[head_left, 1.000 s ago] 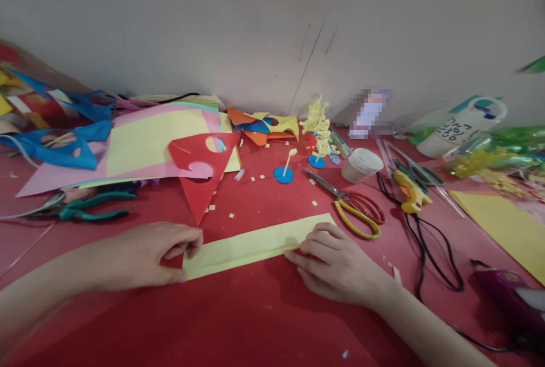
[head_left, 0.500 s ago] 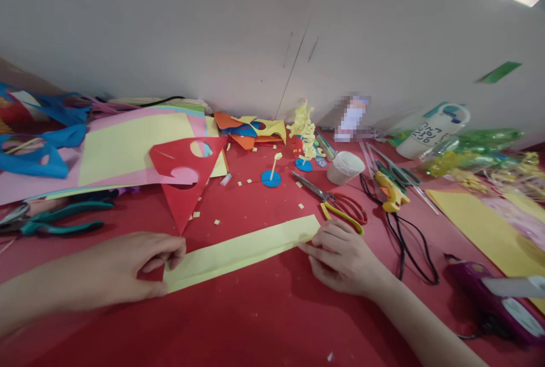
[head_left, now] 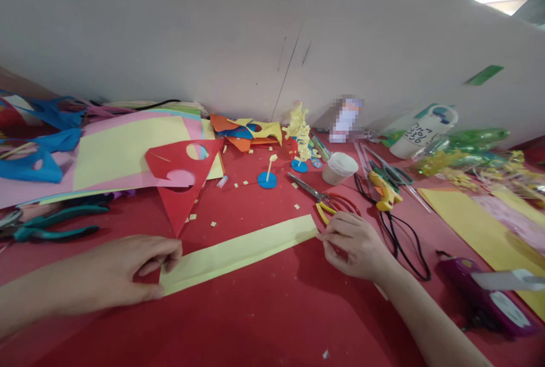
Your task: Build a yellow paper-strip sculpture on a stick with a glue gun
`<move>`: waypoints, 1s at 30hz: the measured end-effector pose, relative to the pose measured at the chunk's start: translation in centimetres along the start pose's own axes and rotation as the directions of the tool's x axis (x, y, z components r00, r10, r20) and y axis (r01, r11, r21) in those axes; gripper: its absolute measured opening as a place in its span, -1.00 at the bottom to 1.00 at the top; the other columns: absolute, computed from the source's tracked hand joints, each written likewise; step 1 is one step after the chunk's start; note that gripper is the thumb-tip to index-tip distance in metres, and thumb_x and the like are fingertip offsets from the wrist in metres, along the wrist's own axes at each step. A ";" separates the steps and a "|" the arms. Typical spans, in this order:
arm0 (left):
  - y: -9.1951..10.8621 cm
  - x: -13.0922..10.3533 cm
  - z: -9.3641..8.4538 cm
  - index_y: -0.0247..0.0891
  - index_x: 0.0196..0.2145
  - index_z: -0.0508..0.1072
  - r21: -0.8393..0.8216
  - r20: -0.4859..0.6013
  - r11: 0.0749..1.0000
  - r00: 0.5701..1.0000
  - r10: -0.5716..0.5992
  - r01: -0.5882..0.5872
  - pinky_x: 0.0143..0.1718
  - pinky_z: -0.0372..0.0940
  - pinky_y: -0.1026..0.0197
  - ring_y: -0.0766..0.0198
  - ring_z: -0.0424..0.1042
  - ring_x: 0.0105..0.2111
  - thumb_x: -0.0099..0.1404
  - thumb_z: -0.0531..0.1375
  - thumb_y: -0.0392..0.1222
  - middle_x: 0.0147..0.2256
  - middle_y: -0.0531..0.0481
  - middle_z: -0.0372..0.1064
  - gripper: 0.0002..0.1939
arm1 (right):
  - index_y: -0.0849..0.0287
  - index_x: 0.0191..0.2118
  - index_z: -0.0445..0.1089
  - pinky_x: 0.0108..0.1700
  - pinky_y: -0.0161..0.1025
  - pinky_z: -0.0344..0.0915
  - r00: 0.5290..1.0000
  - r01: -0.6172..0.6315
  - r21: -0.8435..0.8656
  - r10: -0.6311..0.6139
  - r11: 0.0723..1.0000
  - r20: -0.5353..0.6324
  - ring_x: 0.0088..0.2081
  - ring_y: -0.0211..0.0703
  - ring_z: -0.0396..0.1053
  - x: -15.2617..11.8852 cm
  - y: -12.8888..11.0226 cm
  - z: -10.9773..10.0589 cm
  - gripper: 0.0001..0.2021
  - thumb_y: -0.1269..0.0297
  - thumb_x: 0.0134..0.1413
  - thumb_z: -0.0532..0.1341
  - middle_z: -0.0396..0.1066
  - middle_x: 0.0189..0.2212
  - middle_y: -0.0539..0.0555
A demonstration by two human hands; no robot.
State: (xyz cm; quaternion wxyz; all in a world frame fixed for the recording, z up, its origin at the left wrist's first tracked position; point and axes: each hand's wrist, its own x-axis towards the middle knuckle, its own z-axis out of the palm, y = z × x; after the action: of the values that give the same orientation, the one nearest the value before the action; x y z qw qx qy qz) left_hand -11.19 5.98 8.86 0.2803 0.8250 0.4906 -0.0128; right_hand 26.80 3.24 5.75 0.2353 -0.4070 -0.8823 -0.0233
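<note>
A long pale yellow paper strip (head_left: pixel 242 253) lies slantwise on the red tabletop, with a crease along its lower side. My left hand (head_left: pixel 128 267) grips the strip's left end between thumb and curled fingers. At the right end, my right hand (head_left: pixel 355 245) is closed, its thumb and fingertips pinched together beside the strip's corner; whether they hold the edge is too small to tell. Scissors (head_left: pixel 315 192) with red and yellow handles lie just beyond my right hand. Past the strip stands a blue paper disc (head_left: pixel 267 180) with a small yellow stem.
Red cut paper (head_left: pixel 181 176) and coloured sheets (head_left: pixel 119 148) lie at the left, above teal-handled pliers (head_left: pixel 59 223). A white cup (head_left: pixel 339 168), yellow glue gun (head_left: pixel 384 191), white bottle (head_left: pixel 419 134) and purple device (head_left: pixel 481 293) are at the right.
My right hand has shifted slightly right, off the strip's top surface to its right corner, uncovering more of that end. My left hand keeps its grip. The view has tilted a little.
</note>
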 end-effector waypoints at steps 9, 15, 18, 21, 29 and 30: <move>1.1 0.5 -3.3 -0.23 -0.43 0.38 -0.072 0.294 0.997 0.956 -0.015 0.038 -0.53 -0.01 0.40 0.34 0.17 -0.52 0.06 0.10 -0.16 -0.52 0.13 0.21 -0.88 | 0.15 -0.34 0.41 -0.31 -0.22 0.29 0.959 -0.158 0.140 0.186 0.977 -0.212 -0.39 -0.20 0.32 2.4 -3.1 -0.2 -0.92 0.37 0.06 0.17 0.40 -0.45 0.06; 1.9 0.9 -2.0 -0.26 -0.43 0.36 -0.092 0.046 0.996 0.999 0.023 -0.019 -0.49 0.07 0.33 0.31 0.22 -0.51 0.19 0.07 0.01 -0.51 0.06 0.25 -0.73 | 0.16 -0.18 0.32 -0.18 -0.22 0.26 0.987 -0.114 0.274 0.078 0.955 0.138 -0.24 -0.18 0.32 6.0 -8.0 2.1 -0.79 0.21 0.05 0.19 0.41 -0.29 0.07; 3.0 1.1 0.4 -0.23 -0.40 0.35 -0.126 -0.136 0.984 0.985 0.106 -0.123 -0.41 0.15 0.31 0.31 0.25 -0.44 0.22 0.07 -0.01 -0.45 0.06 0.27 -0.76 | 0.16 -0.28 0.29 -0.24 -0.22 0.22 0.967 -0.161 0.237 0.105 0.958 0.232 -0.29 -0.17 0.29 6.8 -8.7 3.5 -0.75 0.13 -0.03 0.25 0.37 -0.36 0.02; 4.1 1.1 2.8 -0.22 -0.37 0.39 -0.115 -0.221 0.944 0.935 0.279 -0.309 -0.31 0.21 0.27 0.29 0.28 -0.34 0.26 0.07 -0.15 -0.35 0.00 0.30 -0.85 | 0.16 -0.35 0.26 -0.31 -0.26 0.16 0.952 -0.198 0.202 0.139 0.959 0.274 -0.35 -0.19 0.27 7.1 -8.8 4.6 -0.76 0.16 -0.08 0.28 0.34 -0.42 -0.01; 3.8 1.0 4.9 -0.19 -0.20 0.45 0.027 -0.246 0.842 0.813 0.527 -0.538 -0.30 0.28 0.24 0.27 0.33 -0.29 0.34 -0.03 -0.28 -0.29 -0.06 0.38 -0.74 | 0.15 -0.35 0.23 -0.29 -0.26 0.11 0.942 -0.224 0.254 0.143 0.941 0.303 -0.33 -0.21 0.23 6.8 -8.8 4.8 -0.88 0.34 -0.02 0.21 0.31 -0.40 -0.02; 3.7 1.1 4.9 -0.19 -0.20 0.45 0.037 -0.250 0.837 0.806 0.536 -0.546 -0.30 0.28 0.24 0.27 0.34 -0.30 0.34 -0.04 -0.28 -0.29 -0.07 0.39 -0.74 | 0.15 -0.35 0.22 -0.28 -0.26 0.11 0.939 -0.233 0.262 0.146 0.937 0.312 -0.32 -0.21 0.23 6.8 -8.8 4.7 -0.88 0.36 -0.02 0.21 0.31 -0.40 -0.02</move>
State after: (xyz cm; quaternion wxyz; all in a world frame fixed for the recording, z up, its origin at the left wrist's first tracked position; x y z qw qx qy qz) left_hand -6.40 3.21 6.04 0.2234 0.9200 0.2668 0.1805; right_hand 14.71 3.25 5.87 0.1637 -0.4504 -0.8567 0.1907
